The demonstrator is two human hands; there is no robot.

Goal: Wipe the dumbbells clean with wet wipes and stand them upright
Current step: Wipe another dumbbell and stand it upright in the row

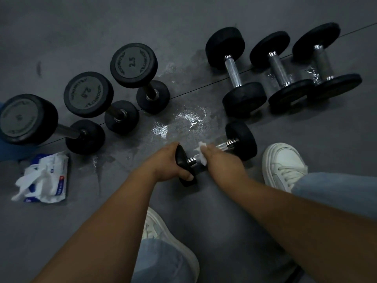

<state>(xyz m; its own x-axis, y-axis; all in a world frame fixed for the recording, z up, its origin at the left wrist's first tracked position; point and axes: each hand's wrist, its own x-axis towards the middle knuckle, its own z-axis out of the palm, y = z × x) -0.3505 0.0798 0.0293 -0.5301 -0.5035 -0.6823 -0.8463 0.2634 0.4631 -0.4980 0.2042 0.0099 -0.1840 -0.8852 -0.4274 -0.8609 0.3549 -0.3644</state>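
Lying on the grey floor just beyond the person's feet, the dumbbell [242, 139] being wiped is held at both ends of its handle. The left hand [171, 162] curls round its near rubber head, and the right hand [220, 160] closes on a wet wipe [202, 152] wrapped about the chrome handle [225, 144]. I judge the dumbbell dense and rigid and the damp chrome slippery, so the rubber heads offer the surer hold for standing it up. Three upright dumbbells [133, 65] stand at the left, and three lying dumbbells [234, 70] wait at far right. The right fingers are hidden under the hand. I cannot tell whether the near head is off the floor, and dim light blurs the print on the wipes pack [49, 178].
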